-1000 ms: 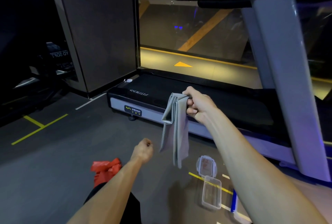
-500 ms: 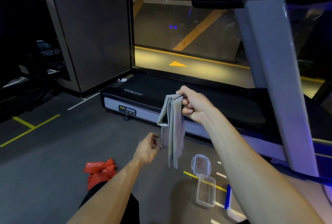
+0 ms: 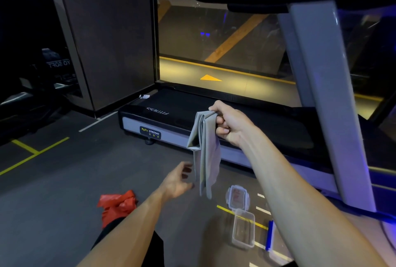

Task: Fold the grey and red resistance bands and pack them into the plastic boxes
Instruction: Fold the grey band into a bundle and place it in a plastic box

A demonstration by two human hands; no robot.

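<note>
**Inspector:** Surroundings first.

**Assistant:** A treadmill point(image 3: 192, 121) lies across the far side of the dark floor point(image 3: 64, 181), its grey upright point(image 3: 325, 99) rising at the right. A glass partition point(image 3: 225, 48) stands behind it. Yellow and white tape lines cross the floor. The right forearm runs over the floor at lower right and hides part of it.

**Inspector:** The grey band?

**Assistant:** The grey band point(image 3: 205, 155) hangs folded in several layers from the right hand point(image 3: 231, 125), which pinches its top edge between thumb and curled fingers, in front of the treadmill deck. The left hand point(image 3: 177, 181) is just left of the band's lower part, fingers loose and spread toward it, gripping nothing. Whether the fingertips touch the fabric cannot be told; the hand is blurred.

**Inspector:** Other items?

**Assistant:** The red band point(image 3: 117, 204) lies crumpled on the floor, left of the left forearm. A clear plastic box point(image 3: 243, 230) sits open on the floor below the hanging band, its lid point(image 3: 237, 197) lying just beyond it, touching or nearly so.

**Inspector:** Room to work?

**Assistant:** Open floor lies between the red band and the box. The treadmill edge bounds the far side.
</note>
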